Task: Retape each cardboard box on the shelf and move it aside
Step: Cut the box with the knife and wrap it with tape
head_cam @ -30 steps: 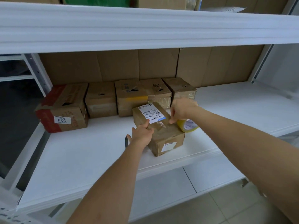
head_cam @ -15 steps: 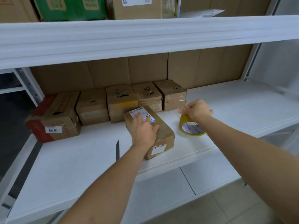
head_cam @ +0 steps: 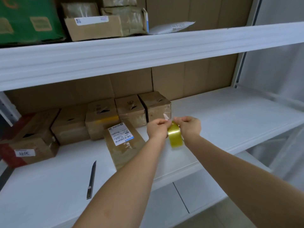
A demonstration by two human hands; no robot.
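Note:
A yellowish roll of tape [head_cam: 175,135] is held up above the white shelf [head_cam: 230,125], to the right of a cardboard box with a white shipping label [head_cam: 125,145]. My right hand [head_cam: 189,127] grips the roll from the right. My left hand [head_cam: 158,129] pinches the loose tape end at the top of the roll. The labelled box lies on the shelf in front of a row of several cardboard boxes [head_cam: 130,109] along the back, and my left forearm covers its near end.
A dark utility knife [head_cam: 91,180] lies on the shelf left of my left arm. A larger box with red sides [head_cam: 31,139] sits at the far left. The upper shelf carries a green carton [head_cam: 28,20], brown boxes [head_cam: 93,27] and a white mailer [head_cam: 172,27].
My left hand left the labelled box and moved right to the tape roll. My right hand lifted the roll off the shelf. The camera tilted up, showing the upper shelf.

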